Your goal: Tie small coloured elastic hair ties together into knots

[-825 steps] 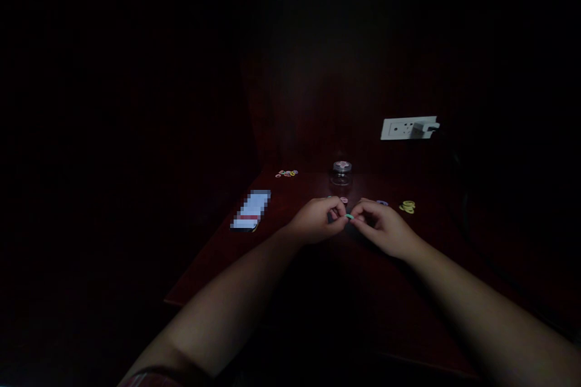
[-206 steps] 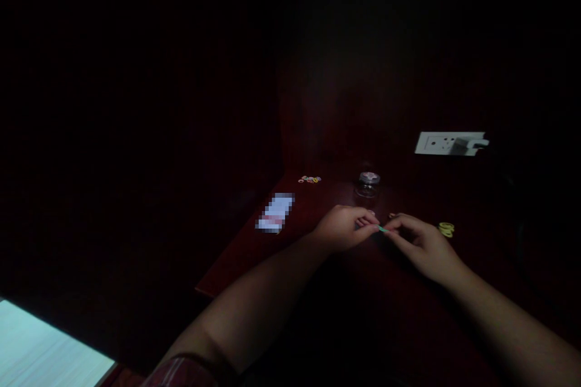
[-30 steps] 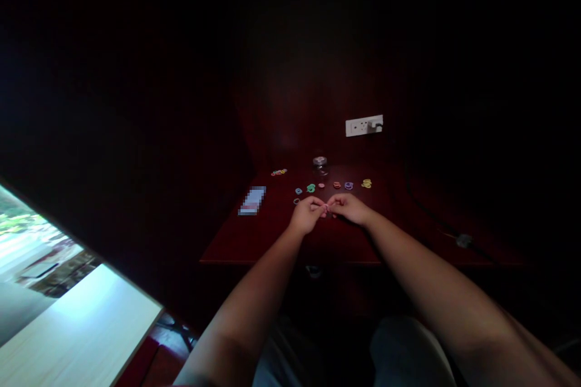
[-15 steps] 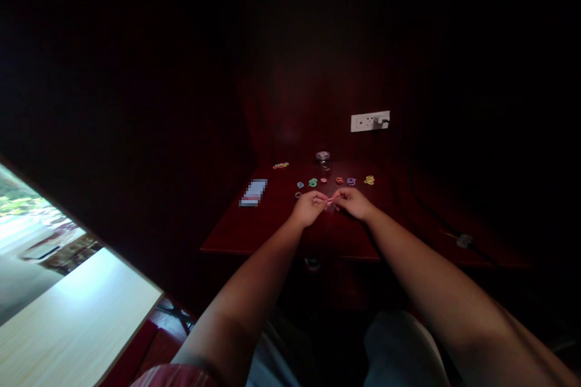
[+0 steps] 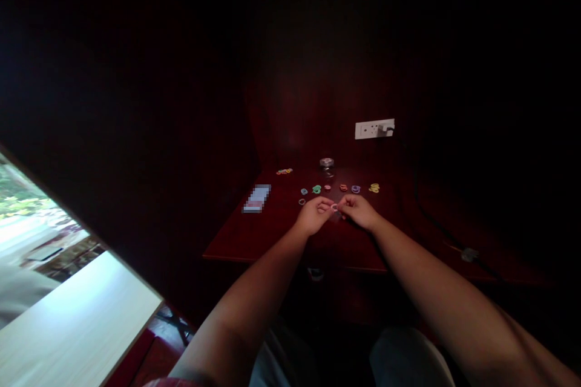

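Note:
Between the fingertips of both hands is a small pink hair tie (image 5: 334, 207), held above the dark red table (image 5: 263, 239). My left hand (image 5: 315, 216) pinches it from the left, and my right hand (image 5: 358, 210) pinches it from the right. Just beyond the hands, small hair ties lie sorted by colour in a row: blue (image 5: 304, 191), green (image 5: 316, 189), pink (image 5: 327, 187), orange-red (image 5: 344, 187), purple (image 5: 356, 189) and yellow (image 5: 374, 188). One greyish hair tie (image 5: 302, 201) lies alone beside my left hand.
Behind the row stands a clear lidded jar (image 5: 327, 167). A mixed cluster of hair ties (image 5: 284, 172) lies at the back left, with a pixelated phone-like rectangle (image 5: 257, 198) nearer. A cable with a plug (image 5: 469, 254) runs on the right, below a wall socket (image 5: 374, 129).
The view has shifted slightly, so everything sits a little lower and to the right. The pink hair tie now shows as a ring between the fingers of both hands.

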The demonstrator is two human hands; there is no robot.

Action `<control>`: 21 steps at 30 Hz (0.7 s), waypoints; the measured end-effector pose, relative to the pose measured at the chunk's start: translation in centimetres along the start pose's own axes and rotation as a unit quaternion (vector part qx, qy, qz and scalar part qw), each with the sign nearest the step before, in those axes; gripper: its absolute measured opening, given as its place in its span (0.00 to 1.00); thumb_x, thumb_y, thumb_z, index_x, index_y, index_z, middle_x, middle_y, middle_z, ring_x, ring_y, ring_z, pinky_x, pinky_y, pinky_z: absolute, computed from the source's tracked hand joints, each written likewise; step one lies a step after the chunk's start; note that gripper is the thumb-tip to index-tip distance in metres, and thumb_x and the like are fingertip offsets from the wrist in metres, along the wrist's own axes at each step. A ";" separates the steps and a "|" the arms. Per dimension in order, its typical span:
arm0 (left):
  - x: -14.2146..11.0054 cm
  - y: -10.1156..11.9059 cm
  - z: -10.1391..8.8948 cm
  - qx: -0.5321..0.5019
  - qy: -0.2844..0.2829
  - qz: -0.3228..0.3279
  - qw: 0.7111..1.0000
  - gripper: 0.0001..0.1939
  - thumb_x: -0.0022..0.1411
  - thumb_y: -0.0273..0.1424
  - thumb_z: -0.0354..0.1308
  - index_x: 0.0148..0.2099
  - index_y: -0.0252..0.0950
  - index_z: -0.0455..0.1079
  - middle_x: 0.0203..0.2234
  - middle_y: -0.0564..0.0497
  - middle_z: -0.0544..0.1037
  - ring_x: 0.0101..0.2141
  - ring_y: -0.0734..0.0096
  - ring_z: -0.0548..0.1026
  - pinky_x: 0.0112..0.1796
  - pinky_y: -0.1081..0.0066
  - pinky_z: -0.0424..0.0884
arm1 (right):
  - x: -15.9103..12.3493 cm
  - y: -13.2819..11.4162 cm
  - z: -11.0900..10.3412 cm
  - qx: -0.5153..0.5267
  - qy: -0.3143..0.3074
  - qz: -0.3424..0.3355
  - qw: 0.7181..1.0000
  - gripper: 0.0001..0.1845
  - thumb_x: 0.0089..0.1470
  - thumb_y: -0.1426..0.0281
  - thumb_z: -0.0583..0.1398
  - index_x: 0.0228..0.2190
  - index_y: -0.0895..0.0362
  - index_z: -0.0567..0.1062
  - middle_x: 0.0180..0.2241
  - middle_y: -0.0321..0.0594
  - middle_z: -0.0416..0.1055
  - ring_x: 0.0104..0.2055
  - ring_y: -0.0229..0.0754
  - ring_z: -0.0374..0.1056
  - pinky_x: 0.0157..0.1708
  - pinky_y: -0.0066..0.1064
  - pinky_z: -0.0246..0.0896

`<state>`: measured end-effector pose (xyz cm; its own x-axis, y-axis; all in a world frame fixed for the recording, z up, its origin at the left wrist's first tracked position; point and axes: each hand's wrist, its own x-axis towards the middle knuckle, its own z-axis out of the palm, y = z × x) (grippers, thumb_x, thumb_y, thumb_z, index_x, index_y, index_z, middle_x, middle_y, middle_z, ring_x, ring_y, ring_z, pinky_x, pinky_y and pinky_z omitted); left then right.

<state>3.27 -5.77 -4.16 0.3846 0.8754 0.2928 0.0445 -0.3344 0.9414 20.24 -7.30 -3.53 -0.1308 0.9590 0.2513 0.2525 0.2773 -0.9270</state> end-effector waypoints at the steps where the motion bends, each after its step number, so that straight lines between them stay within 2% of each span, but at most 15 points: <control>1: 0.1 0.0 0.0 0.002 0.000 -0.001 1.000 0.09 0.52 0.25 0.63 0.38 0.30 0.71 0.27 0.49 0.77 0.25 0.79 0.73 0.28 0.79 0.67 | 0.0 0.0 0.0 -0.001 -0.001 0.000 1.000 0.15 0.42 0.59 0.62 0.21 0.58 0.68 0.14 0.33 0.66 0.18 0.33 0.60 0.20 0.25 0.51; 6: 0.3 -0.3 0.0 0.011 0.003 -0.010 1.000 0.06 0.53 0.24 0.61 0.35 0.29 0.71 0.26 0.48 0.77 0.25 0.77 0.74 0.29 0.77 0.68 | 0.2 0.3 0.2 0.012 -0.010 -0.005 1.000 0.17 0.41 0.58 0.64 0.24 0.59 0.69 0.17 0.33 0.67 0.19 0.33 0.61 0.20 0.25 0.54; 15: 0.3 -0.7 -0.2 0.022 0.008 -0.023 0.999 0.01 0.55 0.23 0.57 0.31 0.32 0.69 0.21 0.51 0.76 0.23 0.78 0.73 0.29 0.77 0.67 | -0.5 -0.4 0.5 0.070 -0.043 -0.021 0.996 0.24 0.37 0.58 0.67 0.32 0.58 0.66 0.25 0.36 0.71 0.24 0.36 0.66 0.25 0.29 0.64; 21: 0.1 -0.3 0.0 0.015 0.012 -0.040 0.999 0.02 0.57 0.22 0.55 0.33 0.31 0.68 0.23 0.50 0.77 0.23 0.79 0.73 0.28 0.78 0.68 | -0.3 -0.2 0.5 0.062 -0.050 -0.019 0.997 0.19 0.41 0.58 0.65 0.28 0.59 0.69 0.22 0.38 0.72 0.21 0.34 0.65 0.22 0.27 0.61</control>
<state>3.28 -5.58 -4.38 0.3564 0.9078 0.2211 0.1016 -0.2729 0.9567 19.75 -7.69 -3.56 -0.2343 0.9357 0.2638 0.1261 0.2983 -0.9461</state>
